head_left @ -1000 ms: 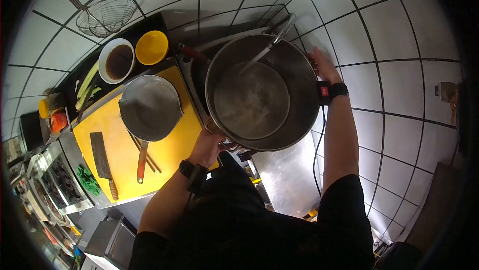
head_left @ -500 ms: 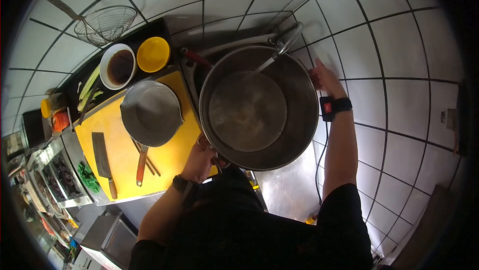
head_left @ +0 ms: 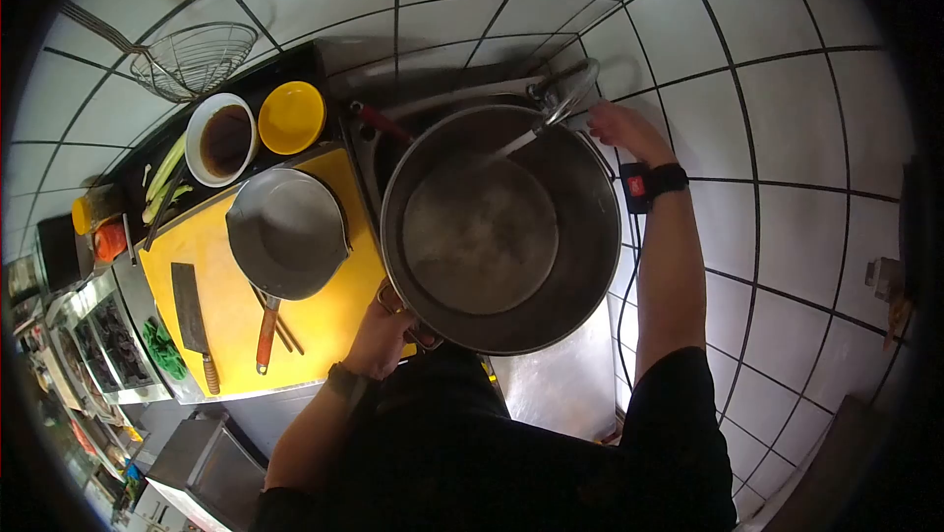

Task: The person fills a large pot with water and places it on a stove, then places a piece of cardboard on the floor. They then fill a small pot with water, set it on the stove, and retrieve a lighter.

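Note:
A large, deep metal pot stands in front of me, with cloudy water in its bottom. The curved metal faucet reaches over its far rim and pours a stream into it. My left hand is closed around the pot's near-left loop handle. Beyond the right rim, my right hand is raised near the faucet, apart from the pot. Its fingers are loosely bent toward the faucet and seem to hold nothing.
Left of the pot, a yellow cutting board bears a saucepan, a cleaver and chopsticks. Behind are a bowl of brown liquid, a yellow bowl and green stalks. Tiled walls close in the right side.
My right hand has left the pot's right side and moved up toward the faucet. My left hand keeps its grip on the handle. The view has shifted slightly.

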Motion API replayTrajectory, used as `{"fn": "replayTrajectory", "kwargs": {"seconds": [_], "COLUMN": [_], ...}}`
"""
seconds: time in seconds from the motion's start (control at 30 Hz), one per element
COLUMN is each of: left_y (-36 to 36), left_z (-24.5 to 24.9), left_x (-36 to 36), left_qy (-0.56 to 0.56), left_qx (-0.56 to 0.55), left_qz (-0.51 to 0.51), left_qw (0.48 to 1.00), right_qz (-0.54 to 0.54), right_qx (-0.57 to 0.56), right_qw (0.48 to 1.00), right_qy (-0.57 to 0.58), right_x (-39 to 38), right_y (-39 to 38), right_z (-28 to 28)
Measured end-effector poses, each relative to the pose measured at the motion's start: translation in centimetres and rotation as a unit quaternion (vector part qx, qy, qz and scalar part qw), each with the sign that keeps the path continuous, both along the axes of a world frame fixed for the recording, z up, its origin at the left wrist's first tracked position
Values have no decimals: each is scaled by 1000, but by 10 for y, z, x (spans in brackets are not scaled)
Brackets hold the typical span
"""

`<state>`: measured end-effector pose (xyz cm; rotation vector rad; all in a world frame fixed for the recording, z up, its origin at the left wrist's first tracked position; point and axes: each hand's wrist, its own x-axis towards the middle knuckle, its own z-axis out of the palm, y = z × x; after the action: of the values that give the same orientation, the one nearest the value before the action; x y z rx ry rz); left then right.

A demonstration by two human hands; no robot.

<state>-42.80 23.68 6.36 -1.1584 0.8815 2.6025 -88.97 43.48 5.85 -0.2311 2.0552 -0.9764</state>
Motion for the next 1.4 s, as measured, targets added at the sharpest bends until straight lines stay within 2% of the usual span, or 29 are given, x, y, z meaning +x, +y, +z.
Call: {"fn": "replayTrajectory", "kwargs": {"seconds": [0.13, 0.2, 0.3, 0.33, 0.4, 0.53, 0.6, 0.73, 0.8, 0.93, 1.0, 1.03, 1.1, 1.13, 1.17, 1.2, 1.4], "left_y": [0, 0, -2, -2, -2, -2, -2, -2, -2, -5, -5, -5, -5, -6, -6, -5, -5], "left_z": [-2, -1, 9, 11, 10, 8, 7, 0, 0, 6, 7, 7, 7, 7, 6, 6, 6], "left_x": [2, 3, -2, -3, -1, 0, 1, 3, 2, -3, -3, -3, -3, -3, -3, -4, -3], "left_qy": [3, -3, -17, -22, -29, -5, -4, 2, 7, -9, -8, -6, -4, -7, -10, -11, -9], "left_qx": [-5, -13, -22, -14, -6, -11, -24, -29, -30, -36, -33, -28, -22, -19, -16, -16, -21], "left_qz": [-13, -12, -15, -7, 7, 9, 20, -10, -9, -5, -9, -4, -2, -8, -13, -14, -11], "left_qw": [1000, 1000, 999, 1000, 1000, 1000, 1000, 1000, 999, 999, 999, 1000, 1000, 1000, 1000, 1000, 1000], "right_qz": [68, 167, 239, 245, 417, 456, 449, 451, 438, 394, 307, 307, 421, 419, 293, 157, 102], "right_qx": [12, 61, 79, 79, 86, 74, 172, 241, 183, 182, 154, 154, -75, -75, -49, -22, -36], "right_qw": [997, 984, 968, 966, 900, 876, 872, 858, 880, 901, 934, 934, 904, 904, 948, 956, 963], "right_qy": [-42, -22, -15, -17, 97, 140, 90, 45, 29, 11, -99, -99, 26, 25, -113, -247, -246], "right_x": [-25, -29, -21, -31, -62, -57, -52, -53, -54, -55, -67, -62, -44, -50, -61, -67, -37], "right_y": [-24, -41, -66, -66, -59, -69, -82, -87, -81, -79, -74, -72, -65, -62, -58, -54, -59], "right_z": [-14, -20, -16, -34, -85, -94, -84, -90, -89, -87, -107, -100, -74, -85, -105, -118, -66]}}
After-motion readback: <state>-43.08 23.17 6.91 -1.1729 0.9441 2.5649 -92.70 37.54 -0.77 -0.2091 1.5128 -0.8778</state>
